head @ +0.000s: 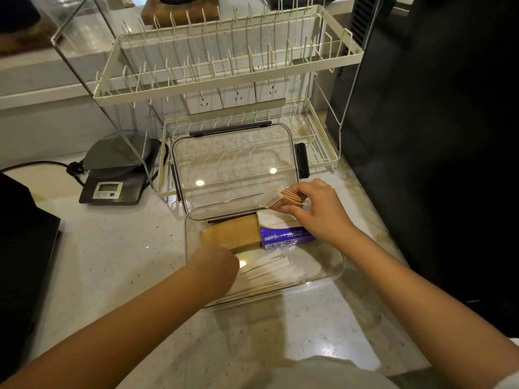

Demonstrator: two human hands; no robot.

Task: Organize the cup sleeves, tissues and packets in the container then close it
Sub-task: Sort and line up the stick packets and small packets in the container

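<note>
A clear plastic container sits on the counter in front of me. Inside it, brown cup sleeves lie at the back left and a purple-and-white tissue pack at the back right. White wrapped sticks fill the front. My right hand holds a bunch of brown-and-white packets above the container's back edge, over the tissue pack. My left hand reaches into the front left of the container, fingers curled down onto the white sticks. The clear lid with dark clips lies behind the container.
A cream two-tier wire rack stands behind the lid, which rests partly on its lower tier. A small digital scale with a cable sits at the left. A dark appliance walls off the right. A black object lies at the left edge.
</note>
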